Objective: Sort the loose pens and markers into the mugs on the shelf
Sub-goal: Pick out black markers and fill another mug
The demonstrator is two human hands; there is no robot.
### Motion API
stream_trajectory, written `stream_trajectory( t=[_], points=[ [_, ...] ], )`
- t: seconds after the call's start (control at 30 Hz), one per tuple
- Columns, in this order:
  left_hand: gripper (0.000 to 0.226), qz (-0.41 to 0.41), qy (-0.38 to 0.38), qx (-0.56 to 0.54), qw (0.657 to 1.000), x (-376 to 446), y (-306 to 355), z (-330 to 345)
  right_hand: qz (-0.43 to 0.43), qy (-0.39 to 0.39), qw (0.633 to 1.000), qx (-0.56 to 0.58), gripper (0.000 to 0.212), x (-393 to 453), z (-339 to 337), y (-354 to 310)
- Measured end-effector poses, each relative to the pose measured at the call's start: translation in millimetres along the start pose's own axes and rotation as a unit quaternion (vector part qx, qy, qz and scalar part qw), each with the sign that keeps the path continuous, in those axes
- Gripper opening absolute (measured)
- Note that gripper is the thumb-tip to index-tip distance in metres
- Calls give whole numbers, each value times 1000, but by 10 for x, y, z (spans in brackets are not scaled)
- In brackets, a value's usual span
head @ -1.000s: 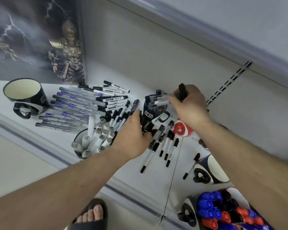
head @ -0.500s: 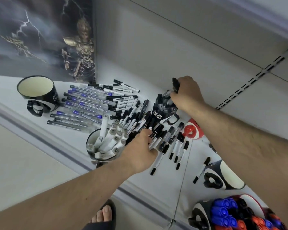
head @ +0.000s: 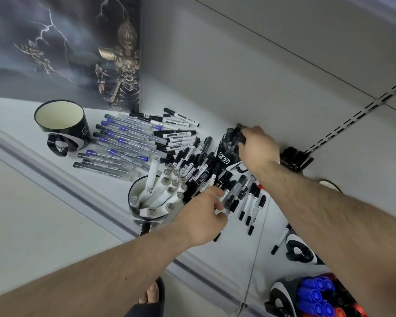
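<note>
Black markers (head: 234, 193) on the shelf (head: 101, 197) are touched by the left hand (head: 201, 216), fingers loosely curled over them. Right hand (head: 257, 148) is curled over the black mug (head: 226, 154); whether anything is held cannot be told.

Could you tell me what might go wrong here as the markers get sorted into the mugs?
The black mug under the right hand looks crammed, so pushing more in could tip it. The left hand, reaching into the loose black markers, is close to the mug of grey markers near the shelf edge and might knock it.
</note>
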State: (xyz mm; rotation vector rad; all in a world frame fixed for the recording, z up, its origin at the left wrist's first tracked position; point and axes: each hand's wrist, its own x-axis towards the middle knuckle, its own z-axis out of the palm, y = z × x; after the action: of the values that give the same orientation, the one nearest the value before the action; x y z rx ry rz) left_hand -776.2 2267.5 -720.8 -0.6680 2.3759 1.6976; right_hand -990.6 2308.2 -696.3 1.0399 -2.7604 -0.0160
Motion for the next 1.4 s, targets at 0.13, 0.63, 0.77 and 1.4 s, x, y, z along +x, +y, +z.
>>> stream_trajectory(
  t=[0.13,0.63,0.77,1.4],
  points=[
    [41,-10,1,-24,1000,38,10,-11,-91,-92,991,14,24,16,40,-52],
    [24,-81,37,-315,945,43,298,179,389,87,688,606,41,-1048,-860,150],
    [15,-96,51,-375,921,41,432,263,419,126,680,588,28,-1285,-826,375],
    [19,-32,-30,-257,966,205,526,557,353,-47,720,596,9,-1460,-681,538]
  ],
)
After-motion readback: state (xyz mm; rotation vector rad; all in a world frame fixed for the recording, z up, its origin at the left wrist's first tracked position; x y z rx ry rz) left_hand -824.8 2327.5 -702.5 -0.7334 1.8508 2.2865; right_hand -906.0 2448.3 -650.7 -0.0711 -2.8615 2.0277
